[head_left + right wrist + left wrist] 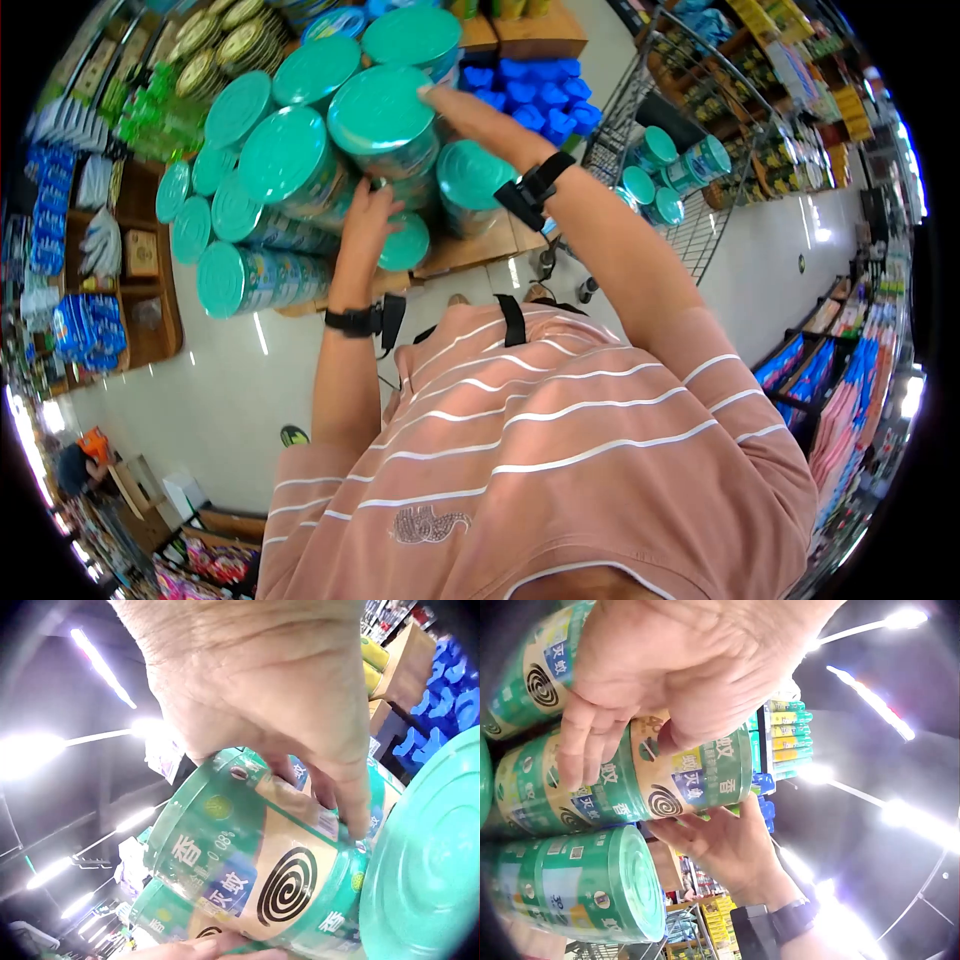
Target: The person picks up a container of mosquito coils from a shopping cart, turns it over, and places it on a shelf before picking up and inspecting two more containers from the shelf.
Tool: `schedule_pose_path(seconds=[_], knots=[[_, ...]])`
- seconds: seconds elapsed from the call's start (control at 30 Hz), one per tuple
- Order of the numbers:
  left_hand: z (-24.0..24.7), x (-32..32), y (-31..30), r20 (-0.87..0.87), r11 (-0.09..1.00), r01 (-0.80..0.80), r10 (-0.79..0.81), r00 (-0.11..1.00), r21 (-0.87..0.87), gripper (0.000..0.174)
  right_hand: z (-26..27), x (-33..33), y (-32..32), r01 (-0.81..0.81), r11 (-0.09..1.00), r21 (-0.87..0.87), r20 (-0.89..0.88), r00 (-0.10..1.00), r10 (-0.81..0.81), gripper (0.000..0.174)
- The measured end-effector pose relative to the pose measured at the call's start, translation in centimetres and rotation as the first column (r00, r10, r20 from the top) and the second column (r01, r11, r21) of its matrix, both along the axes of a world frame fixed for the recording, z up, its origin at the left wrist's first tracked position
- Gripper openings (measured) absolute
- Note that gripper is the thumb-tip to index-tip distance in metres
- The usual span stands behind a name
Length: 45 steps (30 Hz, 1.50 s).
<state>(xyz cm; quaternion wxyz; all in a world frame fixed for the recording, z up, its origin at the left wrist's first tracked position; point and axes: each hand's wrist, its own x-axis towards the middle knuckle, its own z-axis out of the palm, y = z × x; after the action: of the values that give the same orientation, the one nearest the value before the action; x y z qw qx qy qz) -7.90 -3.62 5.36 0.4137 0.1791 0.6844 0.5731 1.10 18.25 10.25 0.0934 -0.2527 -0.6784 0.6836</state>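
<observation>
Stacks of mosquito coil tubs (pixel 285 155) with turquoise lids stand close together in front of me. My right hand (pixel 475 120) grips the side of one top tub (pixel 385 110), its thumb near the lid rim; coil-printed labels show on this tub (pixel 277 877) in the right wrist view. Lower down, my left hand (pixel 368 220) touches the side of the same column, fingers laid across a lower tub (pixel 536 802) and thumb tip against the tub above (pixel 697 776). Beside that column another tub (pixel 570 877) stands with its lid facing the right hand.
To the right is a wire shopping cart (pixel 690 235) with several such tubs (pixel 690 165) in it. Blue packages (pixel 545 95) lie behind the stacks, near a cardboard box (pixel 540 35). Shelves (pixel 140 250) with goods stand at left, with tiled floor (pixel 220 385) between.
</observation>
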Motion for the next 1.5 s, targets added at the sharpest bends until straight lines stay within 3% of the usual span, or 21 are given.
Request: schedule_pose_path(seconds=[0.07,0.13,0.2,0.27,0.37,0.53,0.7,0.87,1.13,1.33,1.5], knots=[[-1.5,-0.4,-1.3,-0.084,0.995,0.073,-0.079,0.993,-0.066,0.058,-3.6,-0.7,1.6,-0.042,0.98,0.193,-0.107,0.992,0.064,0.063],[0.1,0.3,-2.8,-0.057,0.971,0.189,-0.199,0.978,-0.147,0.059,-6.9,0.1,3.5,-0.029,0.794,0.607,-0.272,0.932,0.242,0.06],[0.1,0.9,-3.4,-0.016,0.943,0.267,-0.276,0.961,-0.199,0.052,-2.5,4.5,1.2,0.055,0.981,0.186,-0.073,0.996,-0.042,0.059],[-1.0,1.8,-3.0,0.022,0.917,0.33,-0.334,0.942,-0.222,0.051,-1.4,8.6,1.3,0.064,0.998,-0.009,-0.101,0.993,-0.065,0.058],[1.5,4.5,0.1,0.036,0.863,0.439,-0.445,0.895,-0.251,0.055,-2.3,13.5,3.2,0.127,0.985,-0.118,-0.071,0.988,-0.136,0.057],[6.3,10.9,7.7,-0.013,0.78,0.603,-0.613,0.79,-0.171,0.059,-5.3,22.4,8.0,0.335,0.887,-0.319,-0.035,0.931,-0.364,0.051],[5.9,16.7,14.9,0.049,0.694,0.692,-0.698,0.714,-0.199,0.059,-7.1,32.1,12.2,0.468,0.773,-0.43,-0.058,0.839,-0.54,0.046],[4.5,22.4,21.0,0.118,0.58,0.781,-0.78,0.615,-0.232,0.058,-10.4,41.5,16.6,0.523,0.591,-0.614,-0.066,0.712,-0.699,0.046],[4.1,28.8,27.6,0.197,0.526,0.808,-0.791,0.579,-0.265,0.06,-15.2,52.2,25.7,0.704,0.272,-0.656,0.129,0.46,-0.879,0.061],[2.8,30.9,33.3,0.243,0.596,0.747,-0.709,0.662,-0.294,0.063,-19.1,56.4,35.2,0.789,0.167,-0.592,0.152,0.313,-0.937,0.079],[-0.8,34.4,44.9,0.179,0.603,0.753,-0.736,0.653,-0.263,0.075,-21.5,58.0,39.7,0.841,0.124,-0.526,0.185,0.255,-0.949,0.084]])
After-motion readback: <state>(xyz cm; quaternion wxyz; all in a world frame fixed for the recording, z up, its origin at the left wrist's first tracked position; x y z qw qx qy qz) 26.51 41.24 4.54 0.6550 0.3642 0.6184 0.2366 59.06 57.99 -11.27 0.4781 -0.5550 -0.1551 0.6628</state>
